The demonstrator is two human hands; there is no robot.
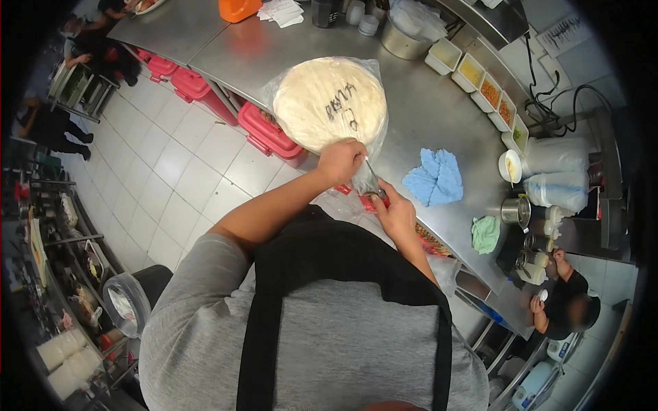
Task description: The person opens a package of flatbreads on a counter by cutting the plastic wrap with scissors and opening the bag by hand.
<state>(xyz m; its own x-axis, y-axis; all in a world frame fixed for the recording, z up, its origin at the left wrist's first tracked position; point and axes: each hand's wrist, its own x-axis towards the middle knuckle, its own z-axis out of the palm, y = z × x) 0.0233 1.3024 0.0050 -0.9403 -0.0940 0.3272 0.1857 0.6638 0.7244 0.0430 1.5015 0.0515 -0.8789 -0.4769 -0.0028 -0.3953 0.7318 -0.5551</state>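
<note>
Bag (pixel 332 113) lies on counter (pixel 411 116), contents (pixel 308 92) not yet out; left hand (pixel 341 162) grips its gathered end, right hand (pixel 395 211) clasps metal tool (pixel 371 168) (type unclear).

blue cloth (pixel 434 178), green cloth (pixel 485 235), red bins (pixel 195 85)

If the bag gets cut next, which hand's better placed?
Probably the right hand: it holds what looks like a metal tool near the plastic bag; the left hand is busy gripping the bag's end.
</note>
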